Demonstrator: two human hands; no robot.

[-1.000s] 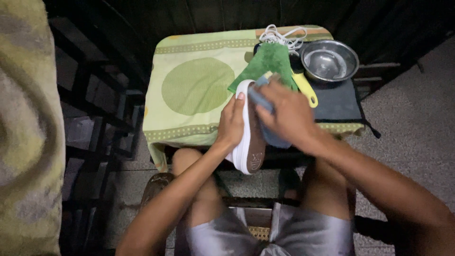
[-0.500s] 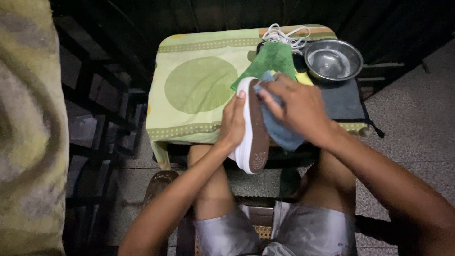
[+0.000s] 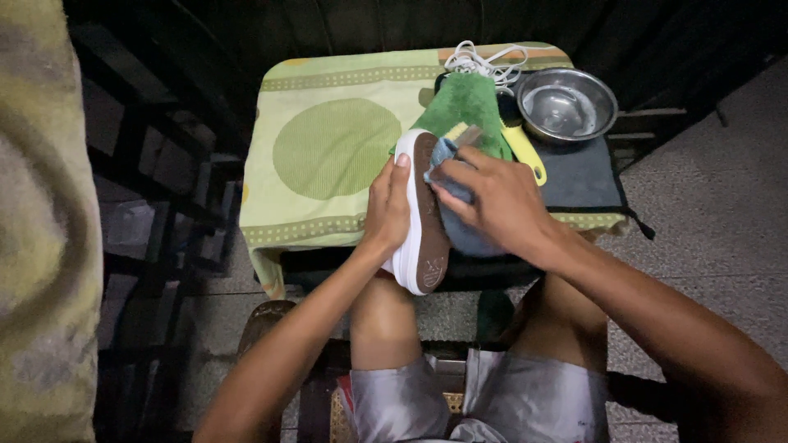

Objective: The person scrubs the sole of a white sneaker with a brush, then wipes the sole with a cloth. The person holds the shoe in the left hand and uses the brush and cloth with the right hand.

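Note:
My left hand (image 3: 389, 209) grips a white shoe (image 3: 423, 221) by its side, turned on edge so the brown sole faces right. My right hand (image 3: 495, 198) presses a blue-grey cloth (image 3: 464, 232) against the shoe's sole side, near the toe end. The shoe hangs over the front edge of a small table covered with a green patterned cloth (image 3: 328, 148). Behind the hands lies a green towel (image 3: 468, 105).
A steel bowl (image 3: 566, 102) stands at the table's back right on a dark mat (image 3: 579, 176). White laces (image 3: 484, 59) lie at the back edge. A yellow-handled brush (image 3: 525, 152) lies beside the towel. A striped fabric (image 3: 41, 246) fills the left.
The shoe and both hands have stayed close together while my right hand with the cloth has shifted slightly toward the toe end of the sole.

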